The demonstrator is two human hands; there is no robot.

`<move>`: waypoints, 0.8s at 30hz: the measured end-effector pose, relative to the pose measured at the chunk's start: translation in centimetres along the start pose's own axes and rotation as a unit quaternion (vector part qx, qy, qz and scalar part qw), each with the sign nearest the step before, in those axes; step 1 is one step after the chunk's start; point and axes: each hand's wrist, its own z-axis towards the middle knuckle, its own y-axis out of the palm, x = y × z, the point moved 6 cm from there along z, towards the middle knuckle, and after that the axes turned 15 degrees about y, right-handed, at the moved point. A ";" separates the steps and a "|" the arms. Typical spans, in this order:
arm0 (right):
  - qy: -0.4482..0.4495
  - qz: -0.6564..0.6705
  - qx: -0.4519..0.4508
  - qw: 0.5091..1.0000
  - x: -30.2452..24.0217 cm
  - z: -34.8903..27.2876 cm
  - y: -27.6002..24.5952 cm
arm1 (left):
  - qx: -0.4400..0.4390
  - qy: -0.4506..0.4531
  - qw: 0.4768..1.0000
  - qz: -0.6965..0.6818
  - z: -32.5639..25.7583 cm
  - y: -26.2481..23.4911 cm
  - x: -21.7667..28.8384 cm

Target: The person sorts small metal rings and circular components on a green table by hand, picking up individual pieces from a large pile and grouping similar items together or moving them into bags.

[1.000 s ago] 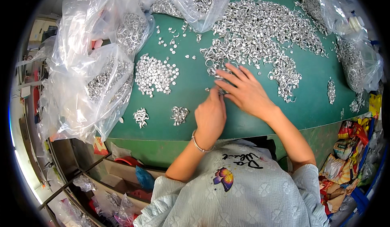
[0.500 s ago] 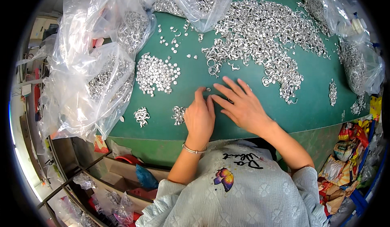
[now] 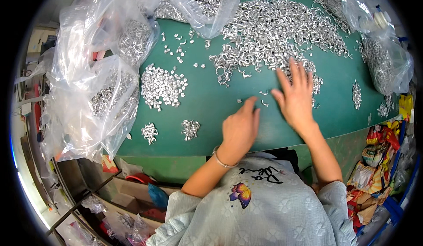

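Note:
My right hand (image 3: 297, 97) lies over the near edge of a big heap of curved silver metal pieces (image 3: 260, 30), fingers spread, nothing visible in its grasp. Nearer me, my left hand (image 3: 240, 129) rests low with index finger and thumb apart; its other fingers are mostly hidden. Just beyond its index fingertip lies a small silver flower-shaped piece (image 3: 239, 100). Between the hands are two thin curved pieces (image 3: 264, 103). To the left sits a pile of small flower-shaped metal pieces (image 3: 161, 86), with two little clusters of curved pieces (image 3: 190, 130) closer to me.
Clear plastic bags of metal pieces (image 3: 88, 92) crowd the green table's (image 3: 202, 109) left side. Another open bag (image 3: 207, 8) stands at the back, and more bags (image 3: 387, 61) line the right. A small cluster (image 3: 356, 94) lies far right. Below are shelves (image 3: 128, 193) and colourful packages (image 3: 370, 158).
My right hand has moved right and away from me onto the heap's edge. My left hand has shifted right and slightly nearer me. Two curved pieces now show between them.

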 end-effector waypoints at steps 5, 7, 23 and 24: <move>-0.122 0.080 -0.146 0.978 -1.5 -4.6 -0.3 | 0.027 -0.059 0.996 0.062 -1.2 -1.8 -1.9; -0.163 0.121 -0.171 0.964 -0.6 -5.6 -0.6 | 0.032 -0.038 0.996 0.069 -1.0 -1.6 -1.8; 0.028 0.078 0.065 0.994 4.7 -3.6 -3.3 | -0.005 0.044 0.998 0.039 2.1 -0.6 0.1; 0.026 0.120 0.083 0.989 4.5 -3.3 -3.6 | -0.010 0.054 0.998 0.043 2.7 -0.1 0.4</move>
